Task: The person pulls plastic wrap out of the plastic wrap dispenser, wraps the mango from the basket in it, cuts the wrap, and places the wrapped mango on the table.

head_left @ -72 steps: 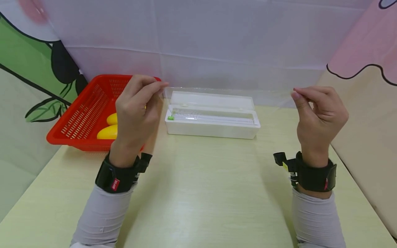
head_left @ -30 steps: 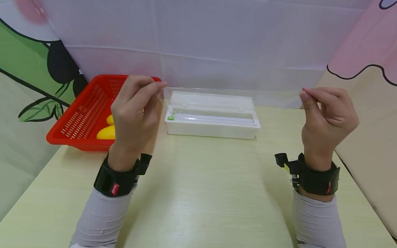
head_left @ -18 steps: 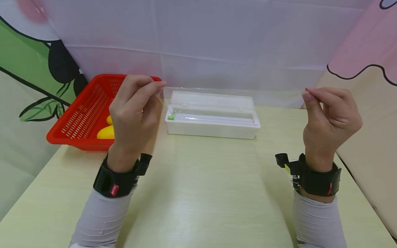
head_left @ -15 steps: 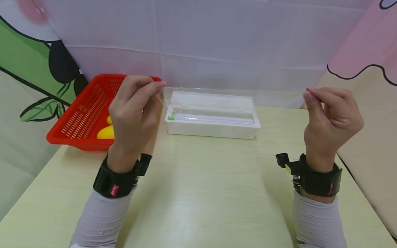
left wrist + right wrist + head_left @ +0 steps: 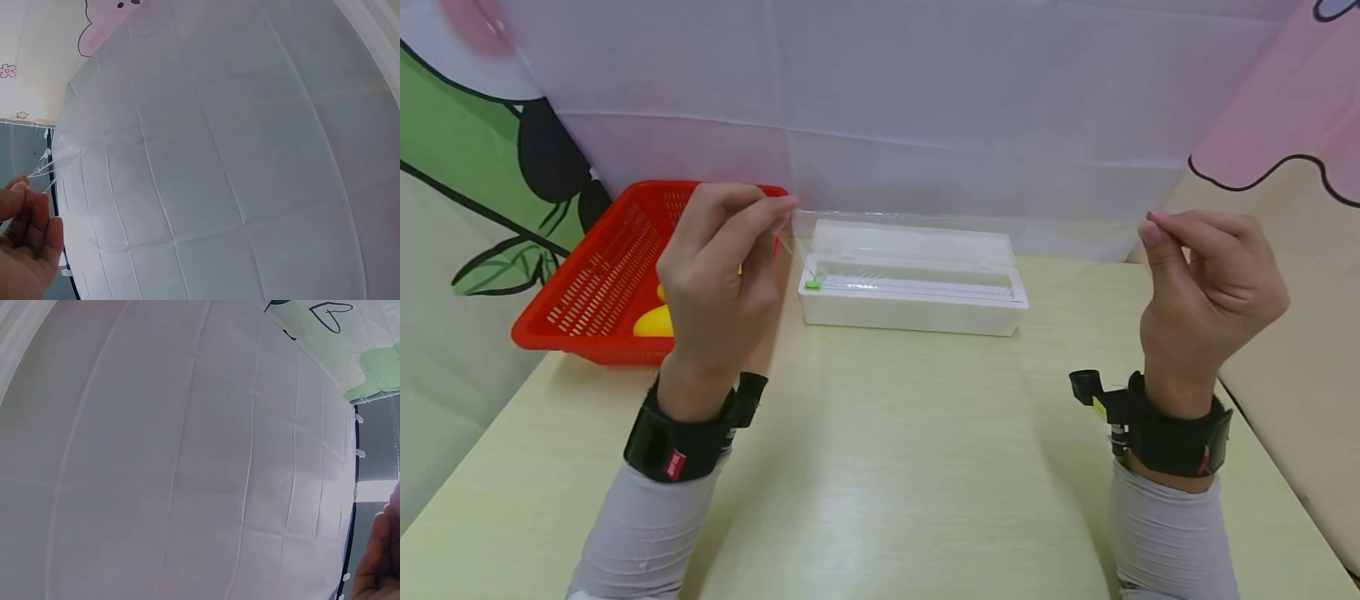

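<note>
A sheet of clear cling film (image 5: 910,218) stretches across the head view between both raised hands. My left hand (image 5: 718,292) pinches its left end between thumb and fingertips, in front of the red basket. At the right, my right hand (image 5: 1213,308) pinches the other end. Behind and below the film is a white cling film dispenser (image 5: 910,317) with its lid up and a green slider (image 5: 812,285) at its left end. Thin film creases fan out from the left fingertips in the left wrist view. Only part of the right hand shows in the right wrist view.
A red plastic basket (image 5: 602,242) stands at the back left of the pale wooden table (image 5: 910,458), with yellow fruit-like items (image 5: 655,322) inside, partly hidden by the left hand. A light cloth backdrop (image 5: 925,100) hangs behind the table.
My right hand has moved to the right and my left hand slightly to the left, widening the span of film between them. The dispenser and basket have stayed put.
</note>
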Demonstrator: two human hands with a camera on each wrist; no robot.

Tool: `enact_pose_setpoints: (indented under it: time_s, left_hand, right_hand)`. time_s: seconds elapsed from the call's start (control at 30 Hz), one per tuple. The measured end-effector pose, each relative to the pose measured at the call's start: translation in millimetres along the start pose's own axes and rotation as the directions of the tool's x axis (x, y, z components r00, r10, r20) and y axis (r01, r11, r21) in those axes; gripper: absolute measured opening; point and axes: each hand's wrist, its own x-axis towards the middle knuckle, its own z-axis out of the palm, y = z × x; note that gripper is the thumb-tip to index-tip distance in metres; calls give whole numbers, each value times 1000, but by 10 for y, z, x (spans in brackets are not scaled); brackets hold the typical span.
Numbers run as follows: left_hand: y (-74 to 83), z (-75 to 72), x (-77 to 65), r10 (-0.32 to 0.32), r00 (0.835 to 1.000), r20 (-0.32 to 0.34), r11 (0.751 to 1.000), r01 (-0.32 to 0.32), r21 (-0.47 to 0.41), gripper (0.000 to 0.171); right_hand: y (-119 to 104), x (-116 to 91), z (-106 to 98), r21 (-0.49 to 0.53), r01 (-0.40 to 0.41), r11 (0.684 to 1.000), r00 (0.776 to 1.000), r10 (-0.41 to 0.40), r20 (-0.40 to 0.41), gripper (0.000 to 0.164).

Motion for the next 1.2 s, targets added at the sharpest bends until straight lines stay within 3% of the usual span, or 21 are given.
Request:
enact_pose_setpoints:
  time_s: [0.87,1.2]
  left_hand:
    - [37,-28,-10,-7,999,-40,1000,6,-12,10]
    - [30,-51,1,-10,999,-38,1000,10,-3,11]
  right_hand:
    - [-57,12,-1,-13,16,1000,998,-17,-54,29]
    - [-95,18,13,29,11,1000,997,-9,-74,27]
